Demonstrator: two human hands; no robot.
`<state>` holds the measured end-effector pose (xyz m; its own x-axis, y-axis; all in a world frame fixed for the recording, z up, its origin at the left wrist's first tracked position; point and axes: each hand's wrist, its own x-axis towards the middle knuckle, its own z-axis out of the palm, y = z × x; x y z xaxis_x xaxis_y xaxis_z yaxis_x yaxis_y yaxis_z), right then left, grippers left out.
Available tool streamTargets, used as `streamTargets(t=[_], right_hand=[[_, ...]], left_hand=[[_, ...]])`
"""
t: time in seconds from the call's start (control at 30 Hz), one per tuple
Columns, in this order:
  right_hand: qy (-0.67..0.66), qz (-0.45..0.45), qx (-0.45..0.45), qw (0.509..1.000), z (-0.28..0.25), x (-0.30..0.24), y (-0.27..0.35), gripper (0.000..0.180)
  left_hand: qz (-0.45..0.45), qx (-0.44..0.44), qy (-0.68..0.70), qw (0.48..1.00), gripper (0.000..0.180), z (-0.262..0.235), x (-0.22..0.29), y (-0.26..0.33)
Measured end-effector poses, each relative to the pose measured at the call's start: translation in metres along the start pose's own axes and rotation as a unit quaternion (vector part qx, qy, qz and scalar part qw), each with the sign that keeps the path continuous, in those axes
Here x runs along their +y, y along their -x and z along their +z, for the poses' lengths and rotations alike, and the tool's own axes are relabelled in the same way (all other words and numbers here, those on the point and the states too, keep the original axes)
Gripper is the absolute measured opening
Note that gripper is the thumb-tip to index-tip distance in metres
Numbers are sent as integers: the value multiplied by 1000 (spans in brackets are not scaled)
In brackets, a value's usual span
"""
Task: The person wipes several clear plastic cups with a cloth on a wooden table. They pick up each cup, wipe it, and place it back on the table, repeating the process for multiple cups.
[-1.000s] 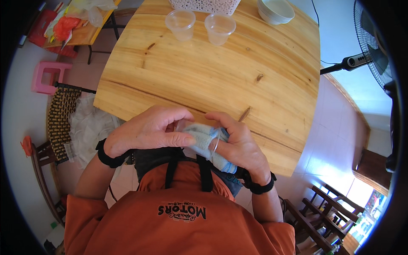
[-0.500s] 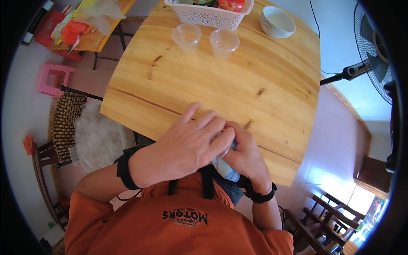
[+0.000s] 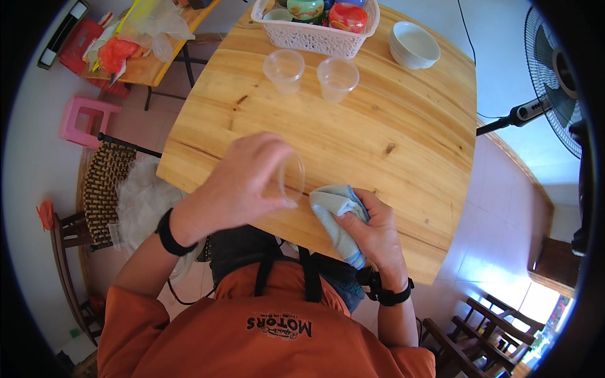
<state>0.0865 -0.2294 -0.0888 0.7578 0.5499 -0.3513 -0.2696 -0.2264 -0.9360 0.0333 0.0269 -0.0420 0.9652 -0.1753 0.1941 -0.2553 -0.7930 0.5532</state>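
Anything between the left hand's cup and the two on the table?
No visible object stands between the clear cup in the left hand and the two table cups; the cloth is aside, in the right hand.

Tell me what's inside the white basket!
In the white basket I can see a green patterned round thing, a red round thing and a pale round thing. They cover its bottom, and the picture's top edge cuts off its back.

Head-worn fisheye view, facing down
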Motion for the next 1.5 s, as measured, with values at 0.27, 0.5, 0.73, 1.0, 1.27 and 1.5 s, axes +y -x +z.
streamTargets(t=[0.27,0.5,0.73,1.0,1.27,1.5], right_hand=[[3,-13,13,1000,2,4,1,44],[1,10,8,1000,4,4,-2,43],[-5,11,6,1000,3,4,-5,43],[24,11,-3,1000,1,10,-7,47],[68,-2,2,998,2,8,-9,49],[59,6,13,998,4,4,-6,45]], left_hand=[[-187,178,328,909,56,-29,-75,-4],[-165,254,345,888,38,-30,-124,-36],[-206,286,321,879,44,-1,-158,-67],[-266,243,192,913,68,7,-168,-73],[-240,209,287,904,75,0,-161,-59],[-225,295,278,886,67,-21,-120,-31]])
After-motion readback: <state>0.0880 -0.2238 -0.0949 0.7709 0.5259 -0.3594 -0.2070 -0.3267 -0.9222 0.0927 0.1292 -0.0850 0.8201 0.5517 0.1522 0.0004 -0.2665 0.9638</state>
